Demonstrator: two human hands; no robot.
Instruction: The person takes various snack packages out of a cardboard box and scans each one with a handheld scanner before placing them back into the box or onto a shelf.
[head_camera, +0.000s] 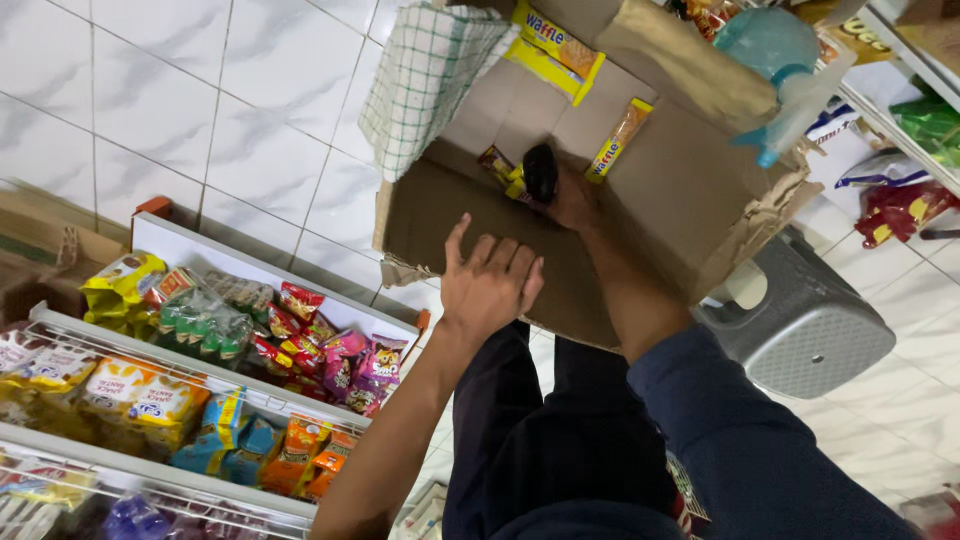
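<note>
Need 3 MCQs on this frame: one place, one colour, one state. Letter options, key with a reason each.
1. Where is the right hand?
A. inside the cardboard box
B. on the grey stool
C. on the snack shelf

2. What colour is the checked cloth on the box edge?
A. red and black
B. white and green
C. plain blue

3. How is the left hand?
A. closed on a packet
B. gripping the cloth
C. open, fingers spread, flat at the box's near wall

Key: 1 A, it reaches among packets on the box floor. 2 B, green lines on white. 3 C, nothing is in its grip.
</note>
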